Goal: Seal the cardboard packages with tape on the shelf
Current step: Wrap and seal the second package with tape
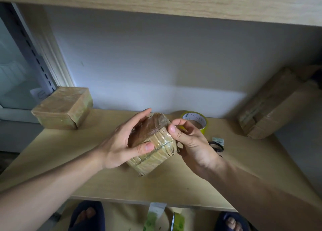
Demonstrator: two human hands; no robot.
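Observation:
A small cardboard package [156, 143] wrapped in glossy clear tape is held tilted just above the wooden shelf [97, 169], at its middle. My left hand [122, 143] holds its left side, thumb across the front face and fingers over the top. My right hand [190, 140] grips its right edge, thumb pressing on the upper corner. A roll of yellowish tape [196, 121] lies on the shelf right behind my right hand, partly hidden by it.
A taped package [64, 108] sits at the shelf's back left by a window frame. A larger cardboard box [271, 105] leans at the back right. Black scissors [217, 146] and a small label [218, 140] lie right of my hands. Another shelf board runs overhead.

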